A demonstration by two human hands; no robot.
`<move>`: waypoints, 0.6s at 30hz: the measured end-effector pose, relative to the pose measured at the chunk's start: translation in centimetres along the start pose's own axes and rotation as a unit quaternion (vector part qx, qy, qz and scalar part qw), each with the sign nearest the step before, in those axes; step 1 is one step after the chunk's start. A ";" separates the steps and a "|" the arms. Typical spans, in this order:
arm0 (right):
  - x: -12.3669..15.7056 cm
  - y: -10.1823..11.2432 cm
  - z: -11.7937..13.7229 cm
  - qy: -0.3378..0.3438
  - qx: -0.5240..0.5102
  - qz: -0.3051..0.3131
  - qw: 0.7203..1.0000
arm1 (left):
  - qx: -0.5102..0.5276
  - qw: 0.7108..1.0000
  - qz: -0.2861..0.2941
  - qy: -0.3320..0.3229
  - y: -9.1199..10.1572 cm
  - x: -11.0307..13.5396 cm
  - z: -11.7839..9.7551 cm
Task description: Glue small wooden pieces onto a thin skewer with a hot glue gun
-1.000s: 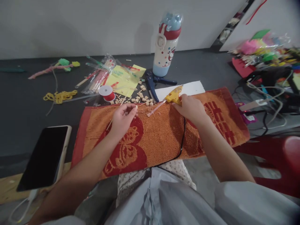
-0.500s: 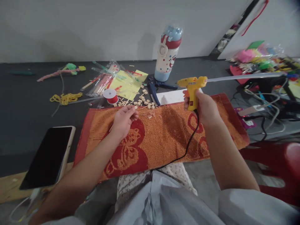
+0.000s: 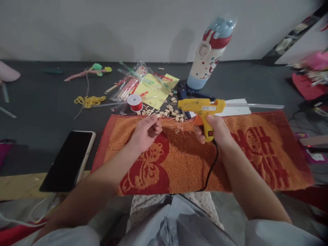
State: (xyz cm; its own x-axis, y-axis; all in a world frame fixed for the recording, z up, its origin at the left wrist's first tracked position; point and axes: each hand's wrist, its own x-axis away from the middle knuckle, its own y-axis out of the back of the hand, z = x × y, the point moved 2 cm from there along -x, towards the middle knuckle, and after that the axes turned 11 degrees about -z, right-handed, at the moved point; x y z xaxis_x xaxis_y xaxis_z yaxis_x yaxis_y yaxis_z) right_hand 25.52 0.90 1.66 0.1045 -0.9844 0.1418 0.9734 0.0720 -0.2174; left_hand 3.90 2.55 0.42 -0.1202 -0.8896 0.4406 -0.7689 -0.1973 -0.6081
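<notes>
A person's right hand (image 3: 220, 131) curls its fingers around the handle of a yellow glue gun (image 3: 201, 106), nozzle toward nine o'clock, above an orange towel (image 3: 184, 160). The left hand (image 3: 145, 133), at nine o'clock from it, pinches a small pale piece (image 3: 158, 115) between fingertips. From there, wooden pieces (image 3: 169, 111) scatter at one o'clock; a red spool (image 3: 136, 107) stands at eleven.

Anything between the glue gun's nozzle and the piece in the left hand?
Nothing visible. The yellow glue gun in the right hand is apart from the small pale piece in the left hand; loose wooden pieces showing in that gap appear to lie on the dark table behind.
</notes>
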 end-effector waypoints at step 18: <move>0.8 -1.5 -1.3 -0.076 0.034 0.048 0.995 | -0.042 0.999 -0.014 -0.006 0.6 -0.5 0.1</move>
State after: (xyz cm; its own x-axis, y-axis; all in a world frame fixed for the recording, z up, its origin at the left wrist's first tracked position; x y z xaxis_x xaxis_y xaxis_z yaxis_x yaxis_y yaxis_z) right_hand 23.88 -0.20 0.82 0.2222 -0.9369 0.2698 0.9685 0.1803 -0.1717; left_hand 3.58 2.84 -0.24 -0.0909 -0.8894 0.4481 -0.8224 -0.1867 -0.5374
